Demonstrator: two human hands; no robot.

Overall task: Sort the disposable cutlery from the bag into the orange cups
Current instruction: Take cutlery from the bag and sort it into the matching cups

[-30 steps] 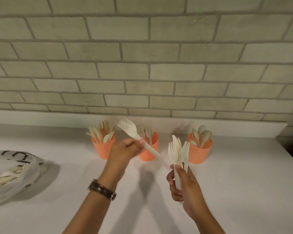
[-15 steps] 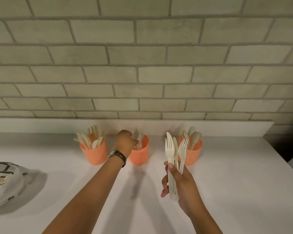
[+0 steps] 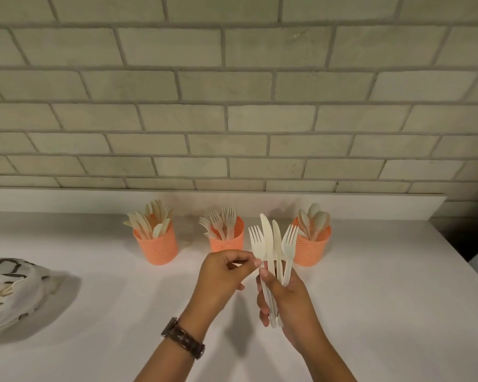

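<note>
Three orange cups stand in a row near the wall: the left cup holds knives, the middle cup holds forks, the right cup holds spoons. My right hand grips an upright bundle of cream cutlery, two forks and two knives. My left hand is beside it, thumb and fingertips pinching the leftmost fork of that bundle at its neck. The printed plastic bag with more cutlery lies at the left edge.
A white counter runs under everything, backed by a low white ledge and a brick wall. The counter's right end drops off near the spoon cup. A watch sits on my left wrist.
My left hand put its fork into the middle cup, then drew back toward me and now pinches a fork in the right hand's bundle. The right hand stayed put.
</note>
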